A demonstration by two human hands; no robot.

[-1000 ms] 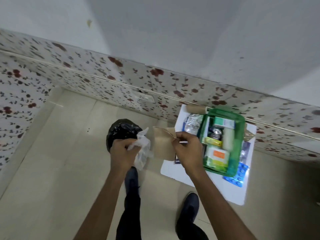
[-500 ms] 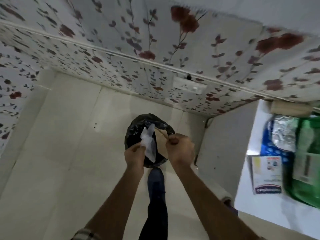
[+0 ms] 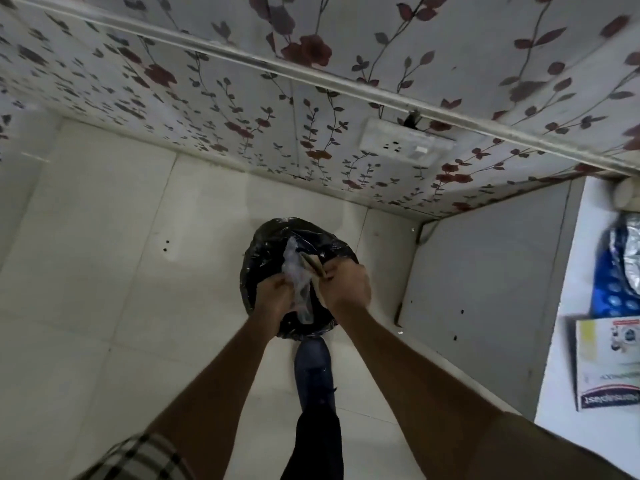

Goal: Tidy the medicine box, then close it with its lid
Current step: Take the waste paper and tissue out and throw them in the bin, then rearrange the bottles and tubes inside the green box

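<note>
Both my hands hang over a bin lined with a black bag (image 3: 263, 251) on the floor. My left hand (image 3: 273, 297) grips a crumpled clear plastic wrapper (image 3: 298, 282) that dangles into the bin's mouth. My right hand (image 3: 346, 284) pinches a brown paper packet (image 3: 313, 263) at the bin's rim. The green medicine box is out of view. On the white table (image 3: 561, 341) at the far right lie a blue blister strip (image 3: 613, 292), a silver foil pack (image 3: 632, 258) and a white medicine carton (image 3: 609, 365).
The grey side panel (image 3: 485, 289) of the table stands right of the bin. A flowered wall with a white socket (image 3: 405, 145) runs behind. My dark shoe (image 3: 313, 375) stands on the pale tiled floor (image 3: 104, 271) just below the bin.
I have turned left from the table and leaned down to the bin. Both hands carried the wrapper and paper packet from beside the green box to over the bin's mouth.
</note>
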